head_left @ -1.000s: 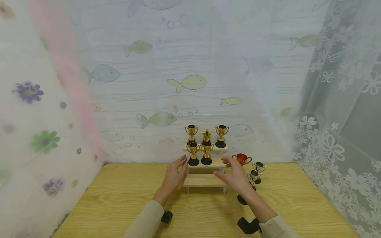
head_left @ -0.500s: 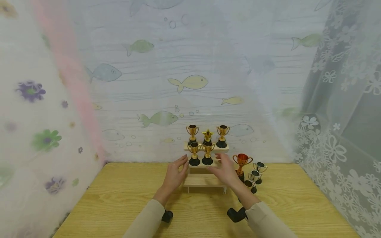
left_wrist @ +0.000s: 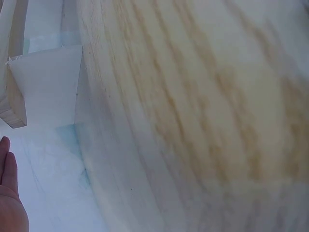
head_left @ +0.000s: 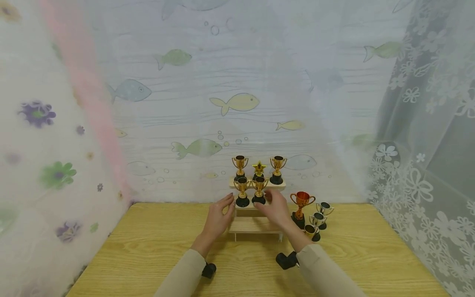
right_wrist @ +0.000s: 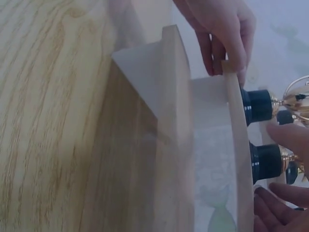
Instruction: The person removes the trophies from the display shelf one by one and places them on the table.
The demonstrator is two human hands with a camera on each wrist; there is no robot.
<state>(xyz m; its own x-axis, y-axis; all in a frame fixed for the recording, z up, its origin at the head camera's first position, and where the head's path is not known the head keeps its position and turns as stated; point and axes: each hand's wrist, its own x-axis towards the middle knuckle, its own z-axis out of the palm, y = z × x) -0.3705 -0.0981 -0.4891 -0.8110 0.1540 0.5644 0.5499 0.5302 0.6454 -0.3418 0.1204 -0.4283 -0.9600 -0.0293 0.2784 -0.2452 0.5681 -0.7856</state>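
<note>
A three-tier wooden display stand bears small gold trophy cups on black bases. My left hand holds the left end of its middle shelf, with fingers on both sides of the board in the right wrist view. My right hand has thumb and fingers around the base of the right gold trophy cup on that shelf, partly covering it. Beside it stands another gold trophy cup. Two more cups and a gold star trophy stand on the top shelf. In the left wrist view, the left hand shows only at the edge.
Right of the stand, a red-orange trophy cup and several silver trophy cups stand on the wooden table, partly behind my right forearm. A fish-patterned curtain hangs behind, with a lace curtain at the right.
My right hand has moved left from near the red-orange cup to the right gold cup on the middle shelf, uncovering the red-orange cup. The left hand stays at the shelf's end.
</note>
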